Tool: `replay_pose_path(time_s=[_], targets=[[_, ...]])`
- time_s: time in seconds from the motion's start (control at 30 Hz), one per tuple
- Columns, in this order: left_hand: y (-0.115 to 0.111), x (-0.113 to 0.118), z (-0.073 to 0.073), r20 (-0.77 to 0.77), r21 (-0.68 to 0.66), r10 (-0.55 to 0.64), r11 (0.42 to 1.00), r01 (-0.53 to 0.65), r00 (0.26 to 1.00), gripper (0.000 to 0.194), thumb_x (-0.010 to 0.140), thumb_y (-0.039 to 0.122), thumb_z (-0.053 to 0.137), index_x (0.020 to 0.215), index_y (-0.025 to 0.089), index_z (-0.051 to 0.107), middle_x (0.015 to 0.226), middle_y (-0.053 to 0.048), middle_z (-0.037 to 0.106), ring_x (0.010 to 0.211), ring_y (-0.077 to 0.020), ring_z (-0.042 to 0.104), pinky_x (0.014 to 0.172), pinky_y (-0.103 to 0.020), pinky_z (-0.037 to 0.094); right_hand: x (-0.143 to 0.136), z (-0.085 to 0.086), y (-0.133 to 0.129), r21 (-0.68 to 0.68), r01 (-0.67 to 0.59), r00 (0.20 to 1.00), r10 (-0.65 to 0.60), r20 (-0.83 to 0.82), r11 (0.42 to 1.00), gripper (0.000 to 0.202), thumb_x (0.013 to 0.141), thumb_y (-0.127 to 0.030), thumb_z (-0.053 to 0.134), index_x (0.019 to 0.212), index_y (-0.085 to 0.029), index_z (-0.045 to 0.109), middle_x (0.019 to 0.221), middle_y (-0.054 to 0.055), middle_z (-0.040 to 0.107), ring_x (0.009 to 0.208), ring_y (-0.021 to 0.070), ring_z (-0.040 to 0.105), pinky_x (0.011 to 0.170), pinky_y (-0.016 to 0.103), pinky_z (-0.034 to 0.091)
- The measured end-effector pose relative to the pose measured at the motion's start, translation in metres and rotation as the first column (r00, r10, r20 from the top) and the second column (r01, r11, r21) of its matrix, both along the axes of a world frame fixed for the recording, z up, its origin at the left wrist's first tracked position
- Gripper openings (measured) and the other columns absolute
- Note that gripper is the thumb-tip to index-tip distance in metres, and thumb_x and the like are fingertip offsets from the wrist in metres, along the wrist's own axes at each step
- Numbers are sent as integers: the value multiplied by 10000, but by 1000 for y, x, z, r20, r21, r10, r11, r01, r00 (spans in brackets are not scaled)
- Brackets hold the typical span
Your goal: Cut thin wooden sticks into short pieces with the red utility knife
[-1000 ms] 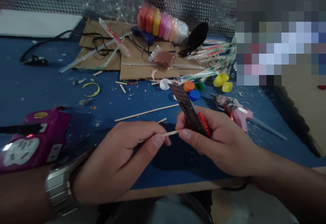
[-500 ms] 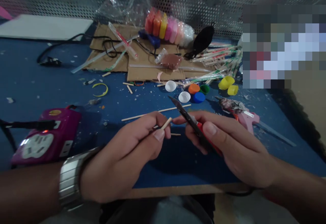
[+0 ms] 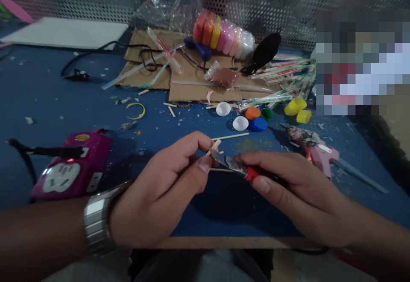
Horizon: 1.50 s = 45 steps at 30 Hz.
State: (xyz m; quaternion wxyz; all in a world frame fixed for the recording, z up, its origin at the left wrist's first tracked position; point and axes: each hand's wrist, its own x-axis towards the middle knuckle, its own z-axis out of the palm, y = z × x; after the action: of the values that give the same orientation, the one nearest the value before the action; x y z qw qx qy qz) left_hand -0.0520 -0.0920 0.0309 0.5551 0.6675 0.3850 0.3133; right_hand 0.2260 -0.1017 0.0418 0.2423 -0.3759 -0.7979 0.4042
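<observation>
Between thumb and fingers, my left hand (image 3: 169,188) pinches a thin wooden stick (image 3: 215,144) whose end points up and to the right. My right hand (image 3: 294,192) is closed around the red handle of a utility knife (image 3: 229,160). The knife's blade points left, its tip at the stick near my left fingertips; whether it cuts into the wood I cannot tell. Just beyond the hands, another wooden stick (image 3: 232,136) lies on the blue table (image 3: 221,213). Part of a further stick shows between my hands.
Bottle caps (image 3: 259,124) lie past my right hand, with a pink glue gun (image 3: 320,149) to their right. A purple power strip (image 3: 72,166) is at left. Behind are cardboard (image 3: 205,93), wrapped chopsticks (image 3: 288,70) and packs of coloured clay (image 3: 221,34).
The knife has swung from pointing up and away to pointing left, and its tip has come down to the stick. The whole view has shifted slightly, moving the table's contents rightward.
</observation>
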Motion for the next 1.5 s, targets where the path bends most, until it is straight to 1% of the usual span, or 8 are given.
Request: replay_pose_path(time_s=[0.13,0.33,0.57,0.77,0.97,1.17,1.37,1.5], targets=[[0,0,0,-9,34,0,999,0,1000,203,1217,390,502,1133,269,641,793,37,544,652,-132,469,562,-253,466,2,1,0,-17,8,1000,-8,2,1000,383,1168,-267,643,1514,-418,709,1111,-10,864,1003,222,824,816,294,637],[-1,-1,0,64,1,-13,1000,13,998,211,1226,441,537,1143,283,650,803,47,528,658,-111,438,556,-236,411,3,1,0,-7,-8,999,7,-54,1000,409,1133,-219,671,1495,-400,731,1051,-25,851,925,195,807,769,261,609],[0,-1,-1,64,-21,-17,1000,19,998,213,1222,472,545,1141,301,642,790,51,521,648,-111,430,548,-250,406,3,1,-1,-13,20,999,-20,-40,1000,340,1173,-328,665,1494,-424,725,1061,-41,848,936,177,798,797,249,608],[-1,-2,-3,73,-4,-14,1000,14,997,180,1226,440,550,1166,306,655,804,51,531,654,-106,432,548,-243,414,4,1,-1,-29,13,999,-14,-41,999,347,1187,-340,644,1509,-454,708,965,-50,807,884,171,777,757,255,589],[-2,-4,-3,74,-4,-12,1000,13,997,187,1222,446,545,1176,306,661,794,47,524,642,-116,419,535,-262,404,3,1,1,-29,24,999,-25,-38,999,313,1195,-367,633,1484,-453,714,993,-50,806,882,159,768,758,251,582],[-1,-2,-2,54,-15,-1,1000,2,999,192,1215,448,552,1163,299,661,801,41,530,652,-129,437,538,-271,415,4,3,0,-44,24,999,-25,-41,999,305,1190,-356,640,1467,-454,721,994,-57,796,901,153,766,771,243,578],[2,-1,-3,41,27,-7,1000,6,999,192,1230,433,528,1169,307,660,786,50,529,643,-115,427,545,-251,405,5,2,1,-57,7,998,-11,-60,998,327,1176,-270,637,1448,-423,733,934,-51,765,832,159,739,751,254,571],[1,-3,-3,18,24,-4,1000,3,1000,169,1226,439,539,1171,332,658,797,52,536,665,-117,446,574,-241,433,5,3,2,-60,14,999,-17,-52,998,244,1176,-291,643,1376,-382,750,915,-42,753,834,164,734,749,255,563]])
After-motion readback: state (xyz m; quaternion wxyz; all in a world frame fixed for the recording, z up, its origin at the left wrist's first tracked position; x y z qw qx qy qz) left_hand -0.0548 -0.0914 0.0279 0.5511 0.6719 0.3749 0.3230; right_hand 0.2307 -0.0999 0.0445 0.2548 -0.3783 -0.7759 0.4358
